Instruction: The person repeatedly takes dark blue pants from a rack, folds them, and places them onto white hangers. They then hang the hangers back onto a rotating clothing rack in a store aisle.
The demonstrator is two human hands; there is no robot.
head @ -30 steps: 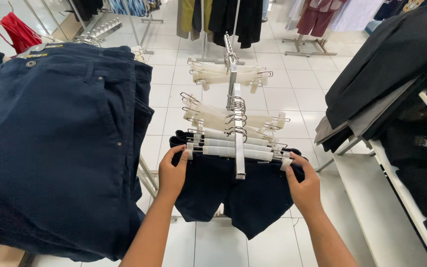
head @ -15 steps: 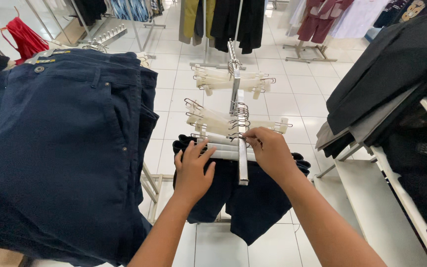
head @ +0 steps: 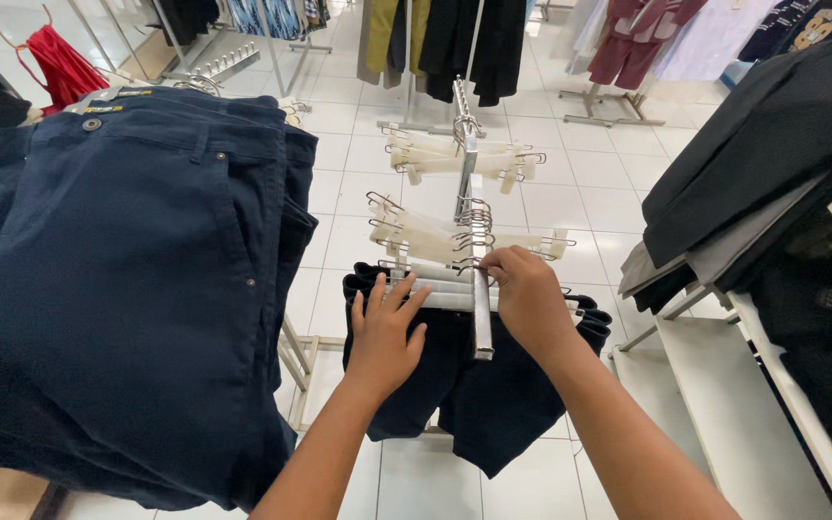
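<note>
- Along the slanted metal rack arm (head: 480,289), which is running away from the camera through the middle of the view, dark navy shorts (head: 474,385) are hanging on a white clip hanger (head: 435,294) at the near end of the arm.
- The left hand (head: 384,332) is lying flat against the front of the shorts just left of the rack arm, fingers spread and pointing up, with the fingertips reaching the white hanger bar; it is not closing around anything.
- The right hand (head: 527,299) is sitting just right of the rack arm, knuckles up and fingers curled, with the fingertips pinching at the hanger hooks (head: 472,260) where they are crowding onto the arm; exactly which hook they are gripping cannot be told.
- Beyond the hands, farther up the rack arm, empty cream clip hangers (head: 416,231) are hanging in a bunch, and another group of cream hangers (head: 455,159) is sitting higher up the arm.
- Left of the rack arm, close to the camera, a stack of navy trousers (head: 117,289) is hanging and filling that side of the view.
- Right of the rack arm, folded dark garments (head: 772,144) are lying on white shelves (head: 724,404).
- Past the far end of the rack arm, more clothes (head: 445,39) are hanging on rails over a white tiled floor (head: 349,202).
</note>
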